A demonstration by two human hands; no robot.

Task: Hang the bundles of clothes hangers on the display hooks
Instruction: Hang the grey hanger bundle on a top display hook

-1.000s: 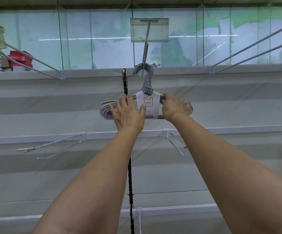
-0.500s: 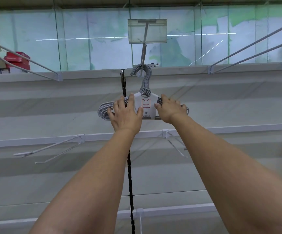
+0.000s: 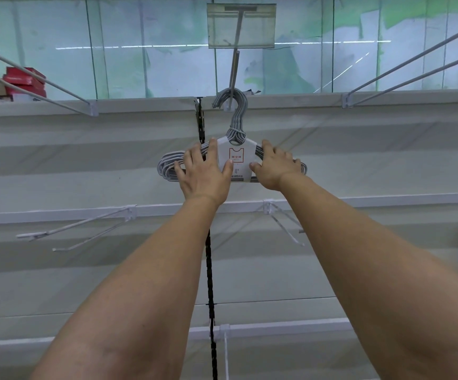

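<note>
A bundle of grey clothes hangers point(image 3: 167, 167) with a white card label point(image 3: 237, 157) hangs by its hooks on the centre display hook point(image 3: 233, 75), under a clear price tag holder point(image 3: 241, 26). My left hand point(image 3: 203, 174) grips the bundle's left shoulder, thumb on the label. On the right shoulder rests my right hand point(image 3: 274, 168), fingers curled over the wires and thumb near the label's edge. Both forearms reach up from the bottom of the view.
Bare display hooks stick out at the upper left point(image 3: 44, 80), upper right point(image 3: 403, 67), lower left point(image 3: 71, 229) and lower middle point(image 3: 285, 223). A black slotted upright point(image 3: 208, 270) runs down the white back panel. Red boxes point(image 3: 22, 83) sit at far left.
The bundle has slid back along the centre hook toward the wall. My fingers have loosened and spread a little on both shoulders of the bundle.
</note>
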